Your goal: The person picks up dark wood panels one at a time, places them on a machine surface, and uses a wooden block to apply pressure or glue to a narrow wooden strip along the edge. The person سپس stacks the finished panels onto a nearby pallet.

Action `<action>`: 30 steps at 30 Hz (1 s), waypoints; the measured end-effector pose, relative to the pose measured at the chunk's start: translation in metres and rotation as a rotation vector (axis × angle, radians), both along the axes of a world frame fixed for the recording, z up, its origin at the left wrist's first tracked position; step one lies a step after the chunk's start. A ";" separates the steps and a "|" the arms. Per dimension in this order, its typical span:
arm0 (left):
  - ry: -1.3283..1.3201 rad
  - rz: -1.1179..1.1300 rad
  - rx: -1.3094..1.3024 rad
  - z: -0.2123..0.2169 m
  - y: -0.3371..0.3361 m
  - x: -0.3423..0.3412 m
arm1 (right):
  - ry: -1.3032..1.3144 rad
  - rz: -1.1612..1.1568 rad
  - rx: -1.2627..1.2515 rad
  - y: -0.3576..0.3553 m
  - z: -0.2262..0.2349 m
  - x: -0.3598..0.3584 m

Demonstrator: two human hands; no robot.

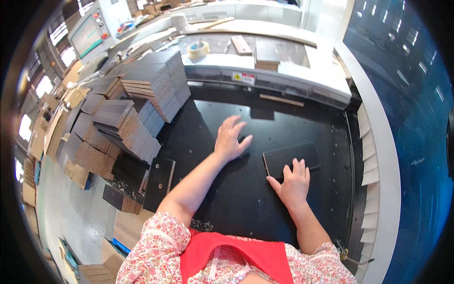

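Red apron (236, 253) and floral sleeves (163, 234) sit nearest. The left hand (231, 140) hovers above the black worktable (227, 196), fingers spread, holding nothing. The right hand (294, 185), fanned open rather than gripping, rests on 1 dark panel (289, 154) lying flat on the worktable's right half.

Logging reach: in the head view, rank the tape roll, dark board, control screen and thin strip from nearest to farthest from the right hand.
1. Dark board: under the right hand.
2. Thin strip: ahead, on the black table.
3. Tape roll: farther ahead, toward the left.
4. Control screen: far left background.
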State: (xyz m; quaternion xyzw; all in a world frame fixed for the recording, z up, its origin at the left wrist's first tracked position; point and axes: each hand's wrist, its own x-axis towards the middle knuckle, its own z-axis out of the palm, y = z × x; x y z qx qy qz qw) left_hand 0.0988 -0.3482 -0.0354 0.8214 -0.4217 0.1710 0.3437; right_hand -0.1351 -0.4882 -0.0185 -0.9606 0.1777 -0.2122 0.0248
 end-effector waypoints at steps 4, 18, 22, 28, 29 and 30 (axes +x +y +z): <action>-0.105 -0.081 0.157 0.002 -0.032 0.021 | 0.017 -0.021 0.009 -0.008 -0.003 0.000; -0.070 -0.030 0.413 -0.001 -0.131 0.089 | -0.028 -0.021 0.032 -0.017 -0.002 0.002; -0.078 -0.042 0.387 0.006 -0.117 0.074 | -0.045 -0.004 0.035 -0.021 -0.002 0.004; -0.063 0.053 0.218 -0.001 -0.032 0.011 | -0.032 -0.068 0.029 -0.031 -0.005 0.006; -0.083 0.072 0.193 -0.001 -0.015 0.000 | -0.026 -0.083 0.027 -0.033 -0.006 0.007; -0.094 0.091 0.208 0.000 0.001 -0.014 | 0.003 -0.100 0.037 -0.034 -0.005 0.006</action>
